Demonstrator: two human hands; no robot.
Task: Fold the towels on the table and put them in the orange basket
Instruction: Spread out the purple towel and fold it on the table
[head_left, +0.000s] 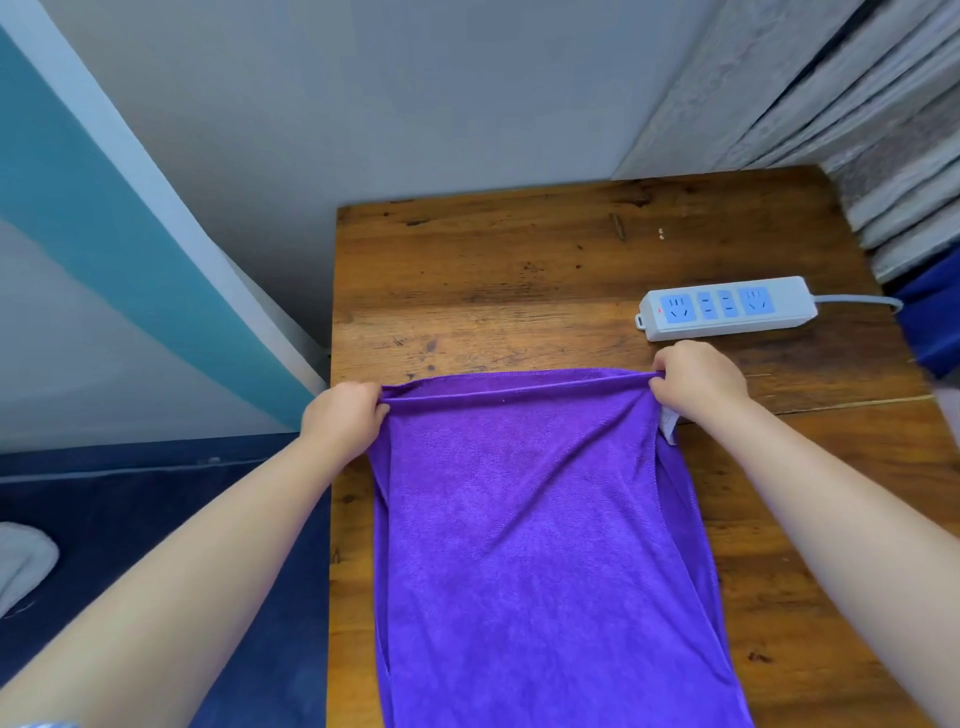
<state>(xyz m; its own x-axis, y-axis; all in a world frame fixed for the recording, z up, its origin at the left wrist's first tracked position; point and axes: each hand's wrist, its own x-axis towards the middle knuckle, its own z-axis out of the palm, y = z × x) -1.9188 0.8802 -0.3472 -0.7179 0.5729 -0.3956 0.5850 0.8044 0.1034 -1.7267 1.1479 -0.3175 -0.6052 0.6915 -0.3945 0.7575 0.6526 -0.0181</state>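
Purple towel (540, 519) lies doubled on wood desk (467, 270); left hand (345, 415) and right hand (696, 376) fingers pinch its far corners. Power strip (727, 308) at 1 o'clock, just beyond right hand. Grey wall (415, 104) behind.

Purple towel (535, 519) doubled lengthwise on table, far corners pinched up.

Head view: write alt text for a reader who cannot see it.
Both hands, left and right, pinch the far corners of a purple towel spread on a wooden table. A white power strip lies beyond the right hand.
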